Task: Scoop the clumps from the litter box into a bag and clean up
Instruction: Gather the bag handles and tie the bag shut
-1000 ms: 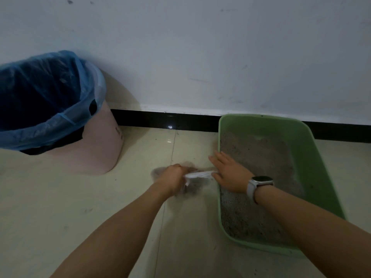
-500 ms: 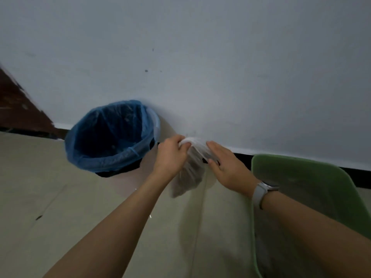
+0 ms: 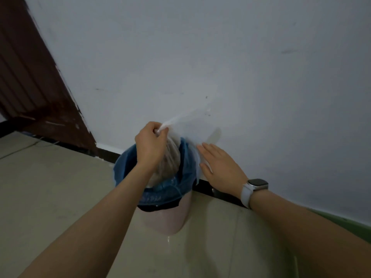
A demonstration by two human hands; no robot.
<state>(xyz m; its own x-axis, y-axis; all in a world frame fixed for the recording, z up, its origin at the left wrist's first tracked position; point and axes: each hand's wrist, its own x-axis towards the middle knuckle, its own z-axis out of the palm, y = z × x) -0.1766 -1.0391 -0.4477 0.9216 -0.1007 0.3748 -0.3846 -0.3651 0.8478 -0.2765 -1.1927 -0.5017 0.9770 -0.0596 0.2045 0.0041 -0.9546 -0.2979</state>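
Left hand (image 3: 150, 145) pinched the neck of the filled bag (image 3: 170, 159) over the bin (image 3: 160, 197) at frame centre; right hand (image 3: 218, 169) lay flat, fingers straight. We judged scooping finished, with dropping and tidying remaining.

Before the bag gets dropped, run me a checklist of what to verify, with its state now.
1. Clear bag is over the bin's mouth: ok, it hangs above the blue liner.
2. Left hand has a firm grip on the bag's neck: ok, fingers are curled round the gathered plastic.
3. Right hand is out of the drop path: ok, it is open, beside the bin and holds nothing.
4. Bag is tied shut: cannot tell, loose plastic trails from the fist.
5. Liner sits over the rim of the pink bin: ok on the near side; the far side is hidden.
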